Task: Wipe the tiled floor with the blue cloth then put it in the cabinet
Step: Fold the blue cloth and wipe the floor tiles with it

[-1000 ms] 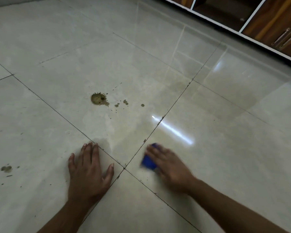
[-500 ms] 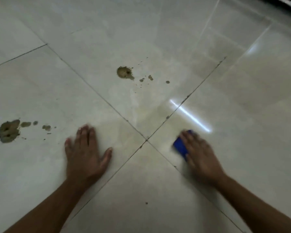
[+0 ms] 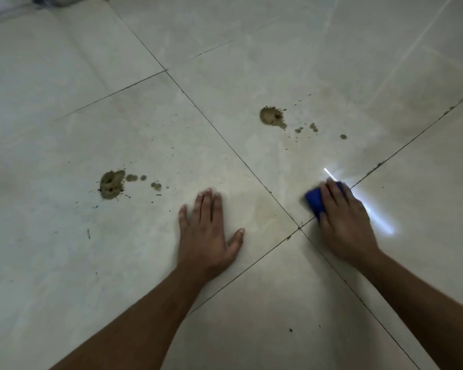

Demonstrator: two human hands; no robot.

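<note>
change since earlier frame: both hands stay in the same posture as half a second ago; the view has swung left, so the left-side stain now sits well inside the picture and the right hand and cloth lie closer to the grout crossing.
landmark: grout crossing [image 3: 299, 228], where four tiles of the tiled floor [image 3: 64, 263] meet.
left hand [image 3: 207, 236]: palm down flat on the floor, just left of the grout crossing; fingers straight and close together, thumb spread toward the crossing; it grips nothing.
right hand [image 3: 345, 222]: just right of the grout crossing, palm down on the blue cloth; fingers lie over the cloth top and press it to the floor, thumb at the cloth's near edge.
blue cloth [image 3: 314, 202]: on the floor under the right hand, just beyond and right of the grout crossing; only its left part shows past the fingers.
first brown stain [image 3: 111, 184]: well left of the grout crossing, beyond the left hand, with small drops trailing to its right.
second brown stain [image 3: 270, 116]: well beyond the grout crossing, with drops trailing right.
light reflection [image 3: 380, 217]: bright streak on the tile, partly covered by the right hand.
</note>
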